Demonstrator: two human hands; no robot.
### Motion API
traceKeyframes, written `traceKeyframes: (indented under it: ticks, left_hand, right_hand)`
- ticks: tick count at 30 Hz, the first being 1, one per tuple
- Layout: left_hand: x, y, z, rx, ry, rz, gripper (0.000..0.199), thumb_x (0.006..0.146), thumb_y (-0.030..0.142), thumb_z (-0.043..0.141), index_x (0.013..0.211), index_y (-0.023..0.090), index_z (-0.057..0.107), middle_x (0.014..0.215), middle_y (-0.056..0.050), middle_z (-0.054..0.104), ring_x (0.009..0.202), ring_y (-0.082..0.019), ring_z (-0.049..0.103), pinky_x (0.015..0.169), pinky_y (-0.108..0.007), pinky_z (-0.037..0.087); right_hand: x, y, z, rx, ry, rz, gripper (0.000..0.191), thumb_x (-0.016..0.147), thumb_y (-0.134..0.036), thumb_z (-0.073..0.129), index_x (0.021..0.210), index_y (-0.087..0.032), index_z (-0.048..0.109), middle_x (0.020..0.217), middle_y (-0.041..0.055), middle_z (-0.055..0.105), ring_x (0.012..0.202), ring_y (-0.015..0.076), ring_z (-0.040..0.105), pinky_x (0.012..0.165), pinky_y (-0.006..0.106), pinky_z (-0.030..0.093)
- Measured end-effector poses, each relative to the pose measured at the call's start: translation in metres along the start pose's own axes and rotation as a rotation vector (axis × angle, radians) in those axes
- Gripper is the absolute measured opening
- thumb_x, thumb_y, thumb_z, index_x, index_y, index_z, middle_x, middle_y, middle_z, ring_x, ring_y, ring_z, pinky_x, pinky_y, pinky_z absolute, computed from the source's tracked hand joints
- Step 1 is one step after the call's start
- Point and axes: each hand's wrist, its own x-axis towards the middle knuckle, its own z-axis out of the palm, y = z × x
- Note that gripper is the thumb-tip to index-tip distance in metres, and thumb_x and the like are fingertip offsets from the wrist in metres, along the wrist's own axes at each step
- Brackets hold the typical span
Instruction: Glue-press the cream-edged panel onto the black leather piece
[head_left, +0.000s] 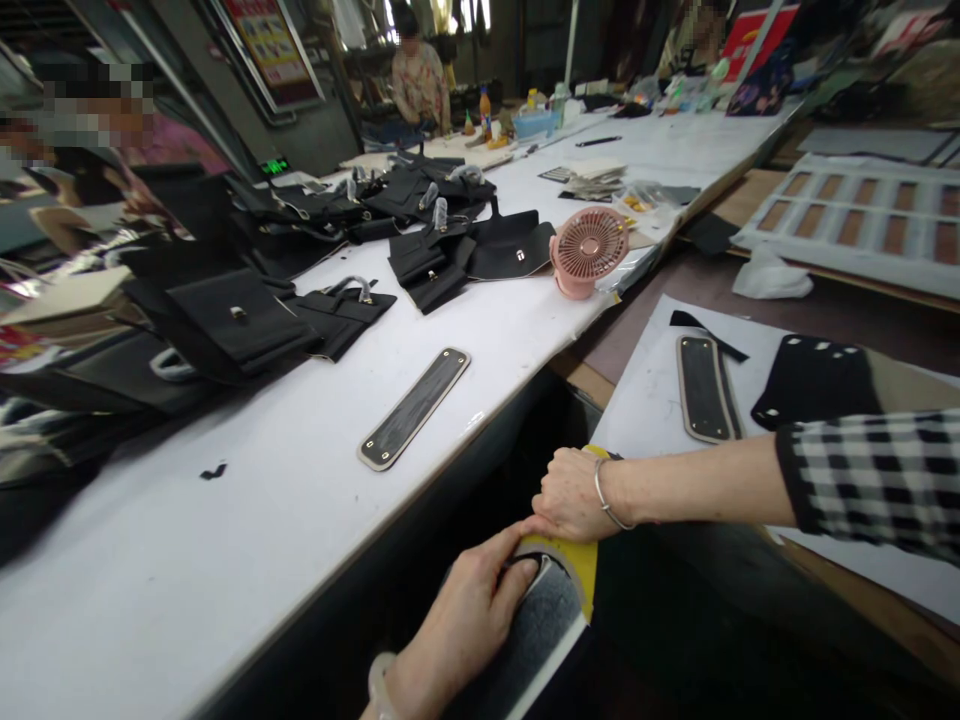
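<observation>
My left hand [469, 605], with a pale bangle at the wrist, grips the upper end of a dark grey panel [544, 625] that has a white edge. Thumb and fingers pinch its rim. A curved yellow strip [581, 568] runs round that end; its exact kind is unclear. My right hand [574, 495], wearing a silver bangle, is closed over the yellow strip, and its fingers touch those of my left hand. The panel's lower part drops out of view. On the white table, a long dark bag base [415, 410] with metal studs lies nearby.
Black bags [240, 315] cover the far left of the white table [247, 560]. A pink fan [590, 250] stands near its edge. Another studded base [703, 388] and a black cut piece [817, 380] lie on the right-hand surface. Co-workers are in the background, one in a patterned top [420, 85].
</observation>
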Motion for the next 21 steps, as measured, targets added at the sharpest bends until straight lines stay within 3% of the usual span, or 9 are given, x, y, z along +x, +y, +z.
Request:
traceKeyframes:
  ticks: [11, 21]
  left_hand:
    - [-0.004, -0.002, 0.005, 0.139, -0.007, -0.003, 0.038, 0.1, 0.037, 0.039, 0.134, 0.034, 0.056, 0.112, 0.001, 0.072, 0.103, -0.02, 0.067, 0.097, -0.029, 0.047]
    - [-0.01, 0.004, 0.004, 0.127, -0.051, 0.002, 0.04, 0.1, 0.044, 0.035, 0.126, 0.031, 0.063, 0.119, 0.0, 0.07, 0.107, -0.022, 0.065, 0.097, -0.03, 0.045]
  right_hand:
    - [-0.013, -0.008, 0.004, 0.038, -0.006, 0.04, 0.059, 0.103, -0.049, 0.028, 0.088, -0.016, 0.075, 0.079, 0.0129, 0.074, 0.075, 0.0304, 0.072, 0.061, 0.036, 0.046]
    - [-0.03, -0.039, 0.022, 0.107, 0.048, 0.207, 0.064, 0.103, -0.048, 0.024, 0.082, -0.015, 0.075, 0.079, 0.0146, 0.074, 0.076, 0.0312, 0.072, 0.065, 0.038, 0.048]
